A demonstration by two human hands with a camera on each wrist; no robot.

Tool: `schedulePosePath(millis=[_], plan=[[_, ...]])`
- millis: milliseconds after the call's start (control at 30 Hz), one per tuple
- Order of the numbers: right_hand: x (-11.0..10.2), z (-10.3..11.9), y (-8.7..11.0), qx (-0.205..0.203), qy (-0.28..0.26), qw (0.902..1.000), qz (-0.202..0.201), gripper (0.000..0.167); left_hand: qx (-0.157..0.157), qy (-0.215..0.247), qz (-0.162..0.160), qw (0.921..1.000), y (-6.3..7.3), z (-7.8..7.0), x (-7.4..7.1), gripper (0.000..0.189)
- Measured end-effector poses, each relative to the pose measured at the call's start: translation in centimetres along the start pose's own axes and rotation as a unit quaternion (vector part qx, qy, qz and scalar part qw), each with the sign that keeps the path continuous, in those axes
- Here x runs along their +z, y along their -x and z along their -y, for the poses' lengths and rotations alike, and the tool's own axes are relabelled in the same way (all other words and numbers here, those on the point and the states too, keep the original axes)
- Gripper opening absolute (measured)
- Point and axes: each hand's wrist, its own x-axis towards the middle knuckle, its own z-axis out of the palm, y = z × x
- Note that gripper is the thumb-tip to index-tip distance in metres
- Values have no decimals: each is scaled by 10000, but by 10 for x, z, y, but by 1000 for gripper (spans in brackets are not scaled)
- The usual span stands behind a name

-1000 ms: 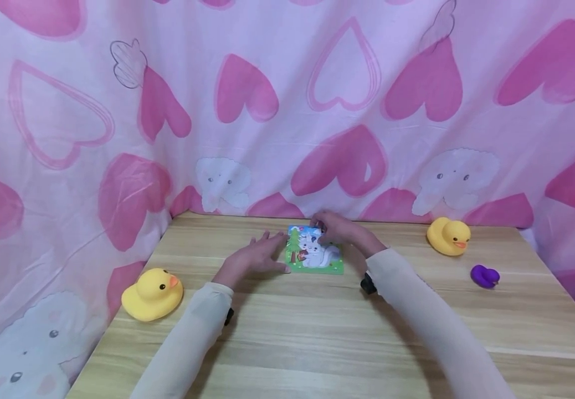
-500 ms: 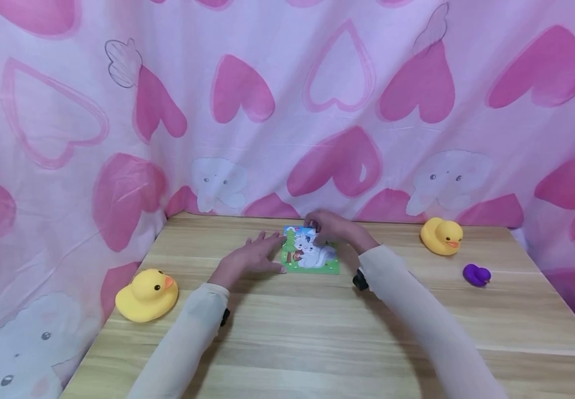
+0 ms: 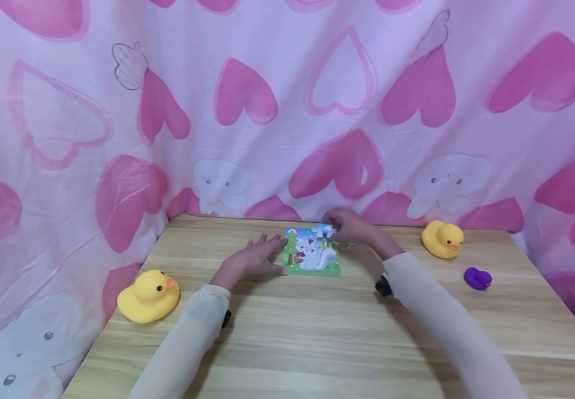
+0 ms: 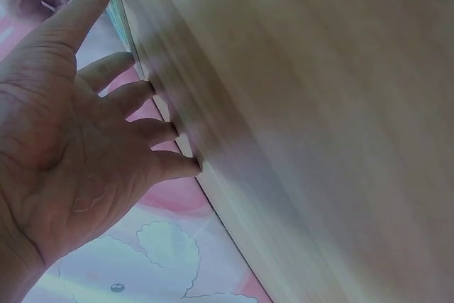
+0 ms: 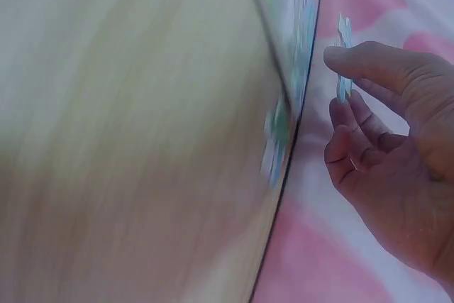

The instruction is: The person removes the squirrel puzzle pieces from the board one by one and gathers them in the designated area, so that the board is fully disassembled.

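A square jigsaw puzzle (image 3: 307, 261) with a white squirrel, green tree and blue sky lies at the back middle of the table. My right hand (image 3: 353, 226) is over its upper right corner, pinching a small puzzle piece (image 5: 345, 58) between thumb and fingers, raised off the board. Below that piece, a darker bare patch shows in the picture. A second loose piece (image 5: 275, 143) lies on the table just right of the board. My left hand (image 3: 253, 257) rests at the puzzle's left edge, fingers (image 4: 131, 97) spread and thumb near the lower left corner.
On the wooden table (image 3: 287, 338), one yellow rubber duck (image 3: 149, 296) sits at the left and another yellow duck (image 3: 442, 239) at the back right. A small purple duck (image 3: 477, 278) is in front of that one. A pink heart-patterned curtain (image 3: 247, 166) hangs behind.
My right hand has moved a little right, lifting the puzzle piece from the board's upper right part and exposing the bare patch. The left hand stays at the left edge.
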Motion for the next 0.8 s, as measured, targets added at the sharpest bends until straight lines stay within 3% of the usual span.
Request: schedulePosePath(millis=[200, 400, 600, 800], plan=[[-21, -35, 35, 171, 167, 9997, -81, 47, 82, -81, -12, 9999, -2, -2, 0, 90], [-34, -49, 59, 310, 297, 9991, 56, 49, 53, -129, -15, 9999, 0, 0, -2, 90], [-39, -59, 70, 523, 500, 9970, 256, 45, 53, -70, 22, 10000, -1, -1, -1, 90], [-39, -62, 69, 582, 592, 9955, 449, 45, -9, -82, 17, 10000, -2, -1, 0, 90]])
